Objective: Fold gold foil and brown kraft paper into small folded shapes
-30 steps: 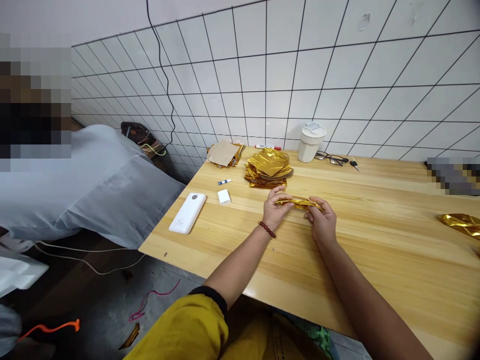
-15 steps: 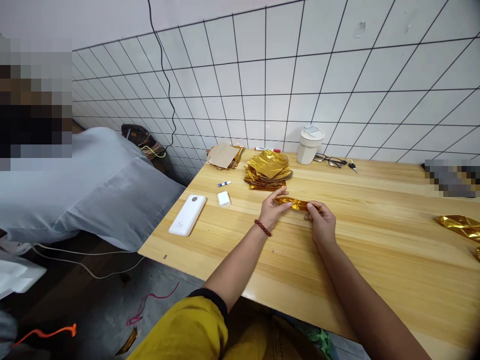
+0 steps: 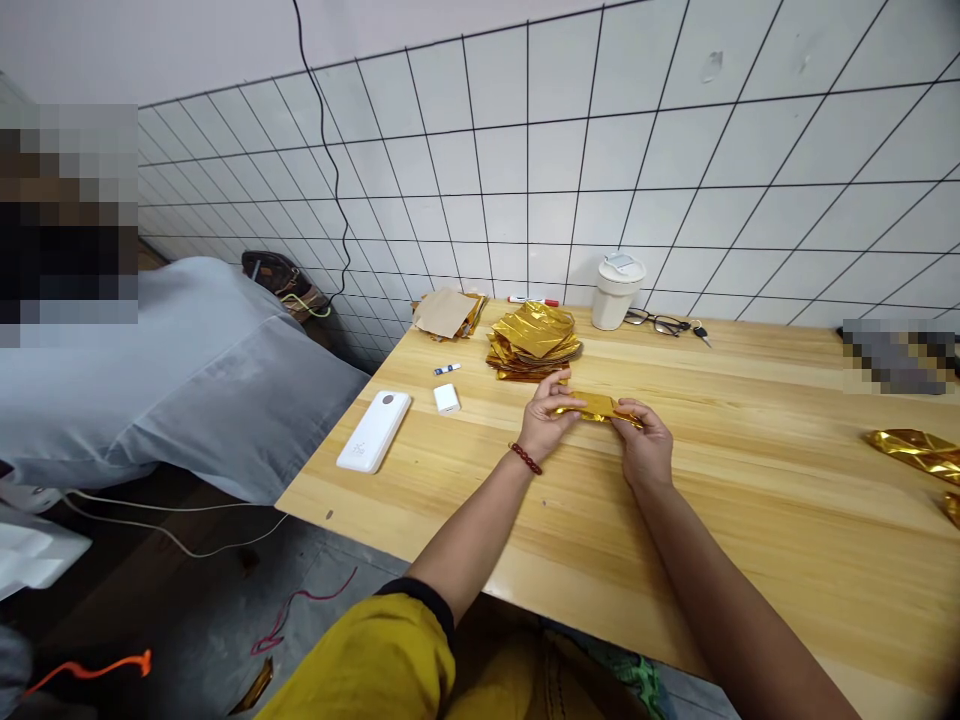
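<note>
While the left hand (image 3: 546, 420) pinches one end of a folded strip of gold foil (image 3: 596, 405) between thumb and fingers, the right hand (image 3: 646, 445) grips the other end the same way. The strip lies crosswise between the two hands, above the wooden table (image 3: 750, 450), its middle bare and shiny; whether it touches the wood is hard to tell. A dark red beaded bracelet (image 3: 525, 458) circles the left wrist. Just beyond the left hand sits a stack of gold foil sheets (image 3: 534, 335), with a pile topped by brown paper (image 3: 444, 313) to its left and a red-and-white marker (image 3: 534, 301) behind it. Left of the hands are a small white block (image 3: 447, 398) and a larger white power bank (image 3: 375, 432). Toward the wall stand a lidded cup (image 3: 617, 292) and, beside it, eyeglasses (image 3: 660, 322) and a key (image 3: 701, 334). Well apart, at the right edge, lies a creased gold piece (image 3: 915, 450). Past the table's left end is another person in a grey top (image 3: 187, 370).
</note>
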Tool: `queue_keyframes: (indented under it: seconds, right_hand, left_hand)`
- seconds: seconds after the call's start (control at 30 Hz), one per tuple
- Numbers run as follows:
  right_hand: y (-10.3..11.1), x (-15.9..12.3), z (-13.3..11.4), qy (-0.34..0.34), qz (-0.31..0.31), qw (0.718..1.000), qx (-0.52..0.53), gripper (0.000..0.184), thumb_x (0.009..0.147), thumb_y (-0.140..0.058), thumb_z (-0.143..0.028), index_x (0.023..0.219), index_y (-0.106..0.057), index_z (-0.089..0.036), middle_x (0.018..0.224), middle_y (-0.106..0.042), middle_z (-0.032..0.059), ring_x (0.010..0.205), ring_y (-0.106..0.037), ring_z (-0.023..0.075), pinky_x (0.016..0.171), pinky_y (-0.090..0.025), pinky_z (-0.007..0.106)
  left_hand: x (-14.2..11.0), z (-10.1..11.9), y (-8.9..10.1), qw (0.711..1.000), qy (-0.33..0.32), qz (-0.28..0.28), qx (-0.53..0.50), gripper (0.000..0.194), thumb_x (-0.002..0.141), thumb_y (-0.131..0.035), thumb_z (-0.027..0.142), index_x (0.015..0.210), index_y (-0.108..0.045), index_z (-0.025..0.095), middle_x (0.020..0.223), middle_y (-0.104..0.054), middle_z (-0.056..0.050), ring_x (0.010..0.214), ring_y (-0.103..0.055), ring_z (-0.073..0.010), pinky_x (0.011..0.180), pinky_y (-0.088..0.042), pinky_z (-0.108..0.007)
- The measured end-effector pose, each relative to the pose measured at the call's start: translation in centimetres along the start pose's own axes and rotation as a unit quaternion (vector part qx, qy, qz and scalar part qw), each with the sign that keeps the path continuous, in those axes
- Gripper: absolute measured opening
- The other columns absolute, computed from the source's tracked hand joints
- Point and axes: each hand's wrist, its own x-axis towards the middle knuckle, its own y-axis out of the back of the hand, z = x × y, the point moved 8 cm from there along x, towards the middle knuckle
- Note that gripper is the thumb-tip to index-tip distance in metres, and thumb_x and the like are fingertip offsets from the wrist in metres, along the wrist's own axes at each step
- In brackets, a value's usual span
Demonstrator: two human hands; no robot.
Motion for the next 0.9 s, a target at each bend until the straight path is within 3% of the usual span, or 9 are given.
queue_keyframes:
  seconds: [0.17,0.37,0.53,0.7,0.9]
  right_hand:
    - [-0.6,-0.3,-1.9,0.049,-0.022,0.995,-0.089,0.025,0.069,-0.078,-0.033,0.092,-0.074,-0.024,0.106,-0.064,0.0058,0.108,-0.058,0.0231,0.099,-0.043,0.044]
    - [-1.3,-0.8,-3.1,0.066,-0.053,0.988,-0.131,0.014,0.076,-0.073,-0.037,0.081,-0.075,-0.024,0.089,-0.067,0.0047,0.088,-0.062,0.0208,0.085,-0.050,0.040]
    - [-1.7,-0.9,-3.1,0.054,-0.067,0.989,-0.119,0.013,0.075,-0.074,-0.036,0.081,-0.076,-0.025,0.086,-0.068,0.0044,0.085,-0.063,0.0204,0.079,-0.052,0.037]
    - [-2.6,-1.4,-3.9,0.068,-0.089,0.990,-0.085,0.012,0.074,-0.076,-0.034,0.083,-0.076,-0.027,0.089,-0.065,0.0040,0.089,-0.062,0.0205,0.082,-0.052,0.038]
    - [-3.8,-2.1,-4.3,0.111,-0.133,0.976,-0.131,0.020,0.078,-0.074,-0.031,0.097,-0.075,-0.028,0.104,-0.062,0.0060,0.102,-0.059,0.0210,0.093,-0.050,0.042]
  left_hand:
    - [-0.2,-0.3,-0.1,0.999,0.037,0.005,-0.001,0.019,0.064,-0.083,0.034,0.077,-0.077,0.022,0.110,-0.065,-0.010,0.100,-0.060,-0.0196,0.097,-0.045,-0.041]
    - [-0.3,-0.9,0.6,0.995,0.075,0.057,-0.022,0.022,0.063,-0.083,0.034,0.078,-0.076,0.019,0.104,-0.066,-0.009,0.104,-0.060,-0.0208,0.099,-0.044,-0.041]
    - [-1.2,-2.2,-0.4,0.987,0.141,0.071,-0.037,0.042,0.051,-0.089,0.026,0.089,-0.073,0.017,0.107,-0.066,-0.009,0.107,-0.059,-0.0215,0.102,-0.041,-0.040]
    - [-2.5,-3.3,-1.2,0.948,0.209,0.160,-0.178,0.072,0.047,-0.086,0.014,0.114,-0.062,0.022,0.117,-0.062,-0.006,0.102,-0.060,-0.0172,0.093,-0.046,-0.034]
    - [-3.2,-3.7,-2.8,0.894,0.292,0.144,-0.308,0.062,0.050,-0.074,0.007,0.109,-0.060,0.021,0.101,-0.068,-0.005,0.085,-0.064,-0.0148,0.078,-0.049,-0.030]
